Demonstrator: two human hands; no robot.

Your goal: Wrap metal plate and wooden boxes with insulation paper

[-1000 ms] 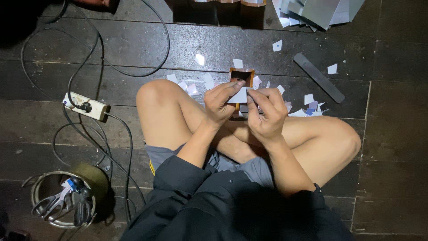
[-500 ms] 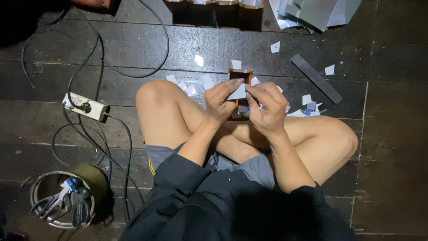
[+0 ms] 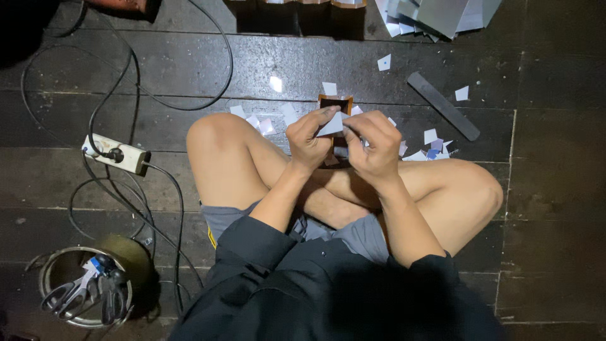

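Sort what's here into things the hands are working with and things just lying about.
In use: left hand, right hand, paper piece, small brown box.
Lying about: paper scraps, power strip, scissors, metal bowl, grey bar.

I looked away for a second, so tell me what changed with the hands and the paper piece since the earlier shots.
Very little. The left hand and right hand drew slightly closer together, both keeping their grip on the small pale paper piece in front of the little brown box. Nothing was let go. The paper scraps, power strip and grey bar stayed where they were.
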